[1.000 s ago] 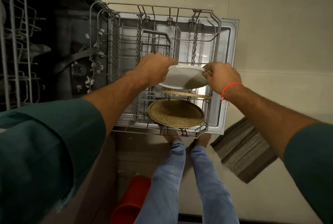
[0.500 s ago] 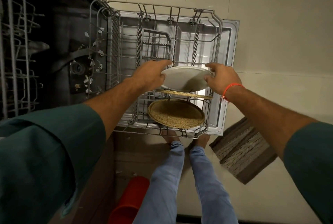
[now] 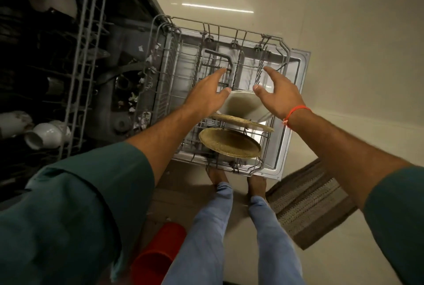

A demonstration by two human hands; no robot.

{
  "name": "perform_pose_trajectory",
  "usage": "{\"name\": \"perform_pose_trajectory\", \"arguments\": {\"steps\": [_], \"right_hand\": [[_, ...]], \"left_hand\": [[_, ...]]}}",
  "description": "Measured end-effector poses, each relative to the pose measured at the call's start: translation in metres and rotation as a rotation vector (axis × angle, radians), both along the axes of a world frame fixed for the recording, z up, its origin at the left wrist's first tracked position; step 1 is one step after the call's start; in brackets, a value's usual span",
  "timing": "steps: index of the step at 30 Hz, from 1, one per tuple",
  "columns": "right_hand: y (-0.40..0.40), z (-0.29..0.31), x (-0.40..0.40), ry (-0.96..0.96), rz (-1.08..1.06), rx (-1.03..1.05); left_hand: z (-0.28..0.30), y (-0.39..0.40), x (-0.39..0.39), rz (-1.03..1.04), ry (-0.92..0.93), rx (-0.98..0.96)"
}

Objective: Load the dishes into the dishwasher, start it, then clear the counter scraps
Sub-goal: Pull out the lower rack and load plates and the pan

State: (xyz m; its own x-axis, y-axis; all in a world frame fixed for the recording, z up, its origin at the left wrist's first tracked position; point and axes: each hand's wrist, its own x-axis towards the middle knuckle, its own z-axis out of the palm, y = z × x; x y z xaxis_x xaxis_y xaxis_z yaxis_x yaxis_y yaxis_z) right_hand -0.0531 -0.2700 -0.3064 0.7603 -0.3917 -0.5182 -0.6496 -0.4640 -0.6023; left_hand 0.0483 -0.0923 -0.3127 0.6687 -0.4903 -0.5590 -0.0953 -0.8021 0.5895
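View straight down from head height onto a pale, glossy tiled floor (image 3: 344,44) that mirrors a strip of ceiling light. The landmark is the lower rack (image 3: 220,32) of a dishwasher, a grey wire basket pulled out over the open steel door (image 3: 296,92).

Three dishes stand on edge in the rack's near half. Farthest from the person is a smooth white plate (image 3: 243,106), tilted among the tines. Nearer comes a thin, tan, speckled plate (image 3: 243,120), seen almost edge-on. Nearest is a second tan speckled plate (image 3: 229,145), round and matte, leaning toward the person.

Both hands hover over the white plate, gripping nothing. The left hand (image 3: 206,94) is at the plate's left edge, its fingers straight and spread; whether the thumb touches the rim cannot be told. The right hand (image 3: 278,92) is above the plate's right side, fingers apart and relaxed. An orange thread (image 3: 296,112) circles the right wrist. Green sleeves (image 3: 80,204) are pushed up both forearms.

Left of the rack is the dark tub, and above it the upper rack (image 3: 80,78) of pale wire, with white cups (image 3: 46,135) lying on their sides.

Right of the rack, a brown striped woven mat (image 3: 309,200) lies on the floor. Below the rack, bare feet and light blue trousers (image 3: 206,239) stand at the door's near edge, beside a red plastic bin (image 3: 156,257).
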Motion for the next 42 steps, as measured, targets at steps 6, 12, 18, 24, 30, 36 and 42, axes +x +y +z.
{"name": "perform_pose_trajectory", "arguments": {"steps": [6, 12, 18, 24, 30, 36, 42], "right_hand": [[0.018, 0.081, -0.010, -0.040, 0.053, 0.037], [0.042, 0.186, -0.025, -0.145, 0.151, 0.095], [0.084, 0.299, -0.021, -0.321, 0.345, 0.121], [0.162, 0.389, -0.006, -0.477, 0.590, 0.175], [0.293, 0.450, -0.014, -0.570, 0.885, 0.290], [0.440, 0.466, -0.062, -0.546, 1.146, 0.428], [0.560, 0.472, -0.123, -0.453, 1.346, 0.509]], "left_hand": [[0.086, 0.008, -0.034, 0.169, 0.023, -0.082], [0.199, 0.029, -0.073, 0.384, -0.035, -0.262], [0.318, 0.079, -0.104, 0.598, -0.231, -0.343], [0.407, 0.168, -0.142, 0.833, -0.459, -0.358], [0.467, 0.291, -0.218, 1.134, -0.602, -0.353], [0.487, 0.412, -0.314, 1.415, -0.684, -0.377], [0.488, 0.517, -0.396, 1.656, -0.698, -0.334]]}}
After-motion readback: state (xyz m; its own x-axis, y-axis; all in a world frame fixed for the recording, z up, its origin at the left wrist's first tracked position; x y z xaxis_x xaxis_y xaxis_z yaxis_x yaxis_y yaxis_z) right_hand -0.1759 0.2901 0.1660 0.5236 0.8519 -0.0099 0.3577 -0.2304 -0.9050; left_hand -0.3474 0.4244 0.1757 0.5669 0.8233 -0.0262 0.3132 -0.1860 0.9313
